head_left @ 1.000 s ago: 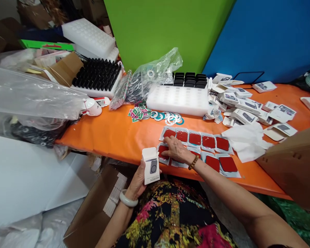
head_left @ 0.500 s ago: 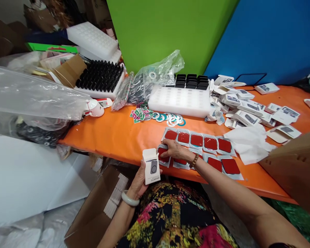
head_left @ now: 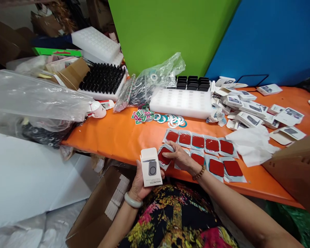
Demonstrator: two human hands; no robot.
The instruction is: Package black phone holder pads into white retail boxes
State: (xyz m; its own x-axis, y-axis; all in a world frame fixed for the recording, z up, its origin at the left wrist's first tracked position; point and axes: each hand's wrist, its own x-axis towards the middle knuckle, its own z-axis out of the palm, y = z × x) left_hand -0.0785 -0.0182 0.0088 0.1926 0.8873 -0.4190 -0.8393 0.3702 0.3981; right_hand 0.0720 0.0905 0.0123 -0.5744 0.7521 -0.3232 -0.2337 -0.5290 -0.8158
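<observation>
My left hand [head_left: 138, 181] grips a white box [head_left: 151, 167] marked "MAGNETIC", with a dark device pictured on its face and its top flap standing up. Just right of it, my right hand [head_left: 179, 156] pinches a red-faced square pad [head_left: 164, 156] in a clear sleeve, tilted up at the table's front edge. Two rows of similar red pads [head_left: 197, 141] in sleeves lie behind and to the right of my right hand. Part of the front row is hidden beneath that hand.
White boxes [head_left: 250, 120] lie heaped at the right, near a brown carton [head_left: 297, 165]. White foam trays [head_left: 181, 101] with black parts stand at the back, beside ring stickers [head_left: 174, 120] and plastic bags [head_left: 155, 82]. Below the left edge, an open carton [head_left: 93, 210] holds stacked white boxes.
My right hand has lifted the leftmost front red pad and tilted it beside the box. The box in my left hand now appears slightly nearer and larger. The view has shifted a little.
</observation>
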